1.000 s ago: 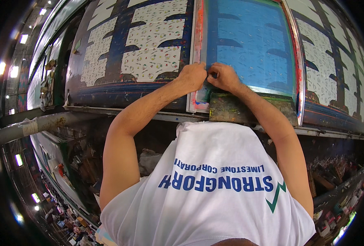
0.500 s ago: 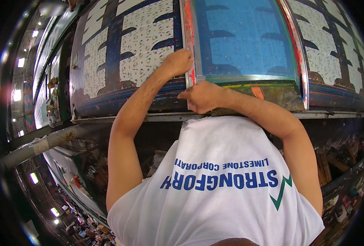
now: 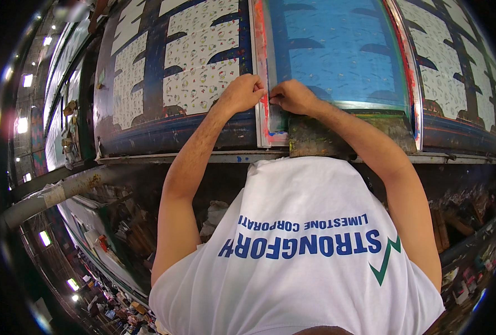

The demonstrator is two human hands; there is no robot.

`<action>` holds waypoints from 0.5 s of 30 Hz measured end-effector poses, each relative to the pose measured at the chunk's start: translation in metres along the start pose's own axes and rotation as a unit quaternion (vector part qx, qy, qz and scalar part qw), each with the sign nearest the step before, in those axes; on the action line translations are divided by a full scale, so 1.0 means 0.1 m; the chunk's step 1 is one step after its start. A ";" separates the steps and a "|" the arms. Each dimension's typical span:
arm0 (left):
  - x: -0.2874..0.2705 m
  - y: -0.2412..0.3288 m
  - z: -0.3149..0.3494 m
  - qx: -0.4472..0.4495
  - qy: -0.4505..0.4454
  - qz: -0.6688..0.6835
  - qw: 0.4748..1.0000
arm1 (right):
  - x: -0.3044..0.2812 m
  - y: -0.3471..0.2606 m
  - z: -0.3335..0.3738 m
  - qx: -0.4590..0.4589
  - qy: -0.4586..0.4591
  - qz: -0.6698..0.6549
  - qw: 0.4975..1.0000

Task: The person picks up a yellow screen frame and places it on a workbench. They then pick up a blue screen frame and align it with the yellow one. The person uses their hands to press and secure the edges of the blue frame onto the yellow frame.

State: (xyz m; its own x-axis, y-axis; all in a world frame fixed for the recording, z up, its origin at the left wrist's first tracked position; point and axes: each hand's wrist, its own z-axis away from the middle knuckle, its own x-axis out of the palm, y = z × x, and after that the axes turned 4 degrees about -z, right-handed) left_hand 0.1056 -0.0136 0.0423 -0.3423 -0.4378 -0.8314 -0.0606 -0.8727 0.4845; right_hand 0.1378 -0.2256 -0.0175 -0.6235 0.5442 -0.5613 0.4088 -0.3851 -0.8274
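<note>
A printing screen with blue mesh (image 3: 343, 67) and a metal frame lies on the long table in front of me. Its left frame bar (image 3: 262, 125) is smeared with red-orange ink. Over that bar my left hand (image 3: 242, 94) has its fingers curled into a pinch. Just to the right, along the mesh's edge, my right hand (image 3: 295, 97) is also closed, thumb and fingertips together. The fingertips of both hands almost meet; anything between them is too small to make out. A stained, dark board (image 3: 326, 138) sits at the screen's near end, partly under my right forearm.
White printed fabric pieces (image 3: 200, 61) lie left of the screen, and more patterned pieces (image 3: 438, 72) lie to its right. A metal rail (image 3: 175, 158) runs along the table's near edge. A thick pipe (image 3: 63, 192) is at the lower left, with clutter below.
My right hand has moved from the bar's near end up along the frame, beside my left hand. The left hand has shifted slightly toward me.
</note>
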 end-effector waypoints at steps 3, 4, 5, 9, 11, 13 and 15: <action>0.04 -0.02 -0.03 -0.002 0.007 0.007 1.000 | -0.01 0.01 -0.01 0.022 -0.008 -0.005 1.000; 0.05 -0.03 -0.04 -0.003 0.006 0.011 1.000 | -0.01 0.01 -0.02 0.026 -0.008 -0.009 1.000; 0.06 -0.03 -0.04 -0.004 0.006 0.014 1.000 | 0.00 0.00 -0.03 0.032 0.002 -0.007 0.999; 0.07 -0.05 -0.05 0.003 0.013 0.018 1.000 | 0.02 -0.04 -0.08 0.068 0.026 -0.012 0.997; 0.08 -0.05 -0.07 0.001 0.006 0.020 1.000 | 0.03 -0.07 -0.11 0.096 0.027 -0.008 0.995; 0.09 -0.04 -0.09 -0.008 0.002 0.014 1.000 | 0.03 -0.09 -0.14 0.114 0.028 0.006 0.993; 0.09 -0.03 -0.11 -0.017 -0.005 0.008 1.000 | 0.04 -0.10 -0.13 0.099 0.031 0.037 0.994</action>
State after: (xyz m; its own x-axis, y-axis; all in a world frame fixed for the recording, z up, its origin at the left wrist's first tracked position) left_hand 0.1127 -0.0171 0.0307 -0.3528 -0.4497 -0.8206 -0.0230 -0.8725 0.4881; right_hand 0.1396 -0.2100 -0.0122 -0.5520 0.5513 -0.6256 0.3086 -0.5619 -0.7675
